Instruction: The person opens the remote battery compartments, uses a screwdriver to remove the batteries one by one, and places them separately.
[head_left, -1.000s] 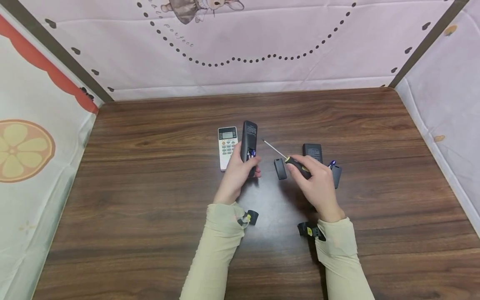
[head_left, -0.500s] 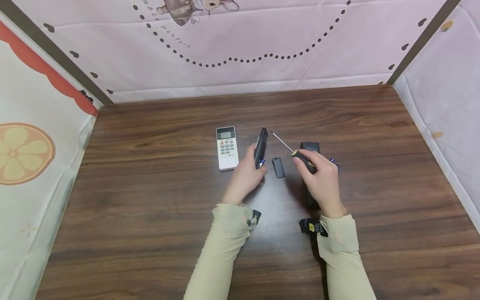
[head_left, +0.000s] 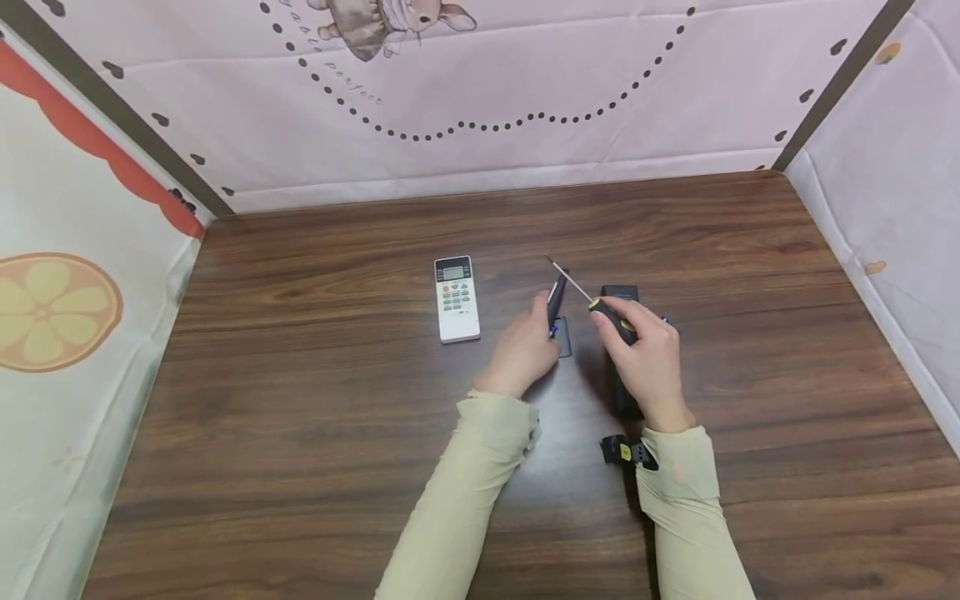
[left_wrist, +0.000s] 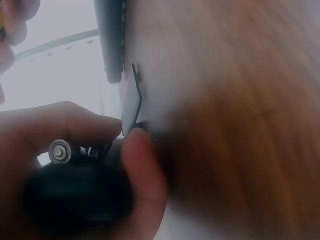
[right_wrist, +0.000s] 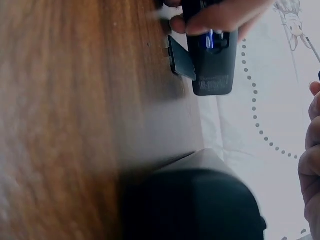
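Note:
My left hand (head_left: 522,350) grips a black remote control (head_left: 557,298), tilted on its edge. In the right wrist view its open battery bay shows a blue battery (right_wrist: 209,40); a battery end (left_wrist: 60,151) shows in the left wrist view. A small black battery cover (head_left: 564,338) lies beside that hand, partly hidden by it. My right hand (head_left: 647,354) holds a screwdriver (head_left: 613,322) by its black and yellow handle, tip pointing up and left. Beneath the right hand lies a second black remote (head_left: 621,387), mostly covered.
A white air-conditioner remote (head_left: 457,300) lies face up left of my hands. A blue battery end (head_left: 664,319) peeks out behind the right hand. The wooden table (head_left: 315,400) is bounded at the back by a printed cloth (head_left: 525,75).
My left hand has moved right with the black remote, turning it onto its edge, close to the battery cover. The right hand with the screwdriver has shifted slightly right.

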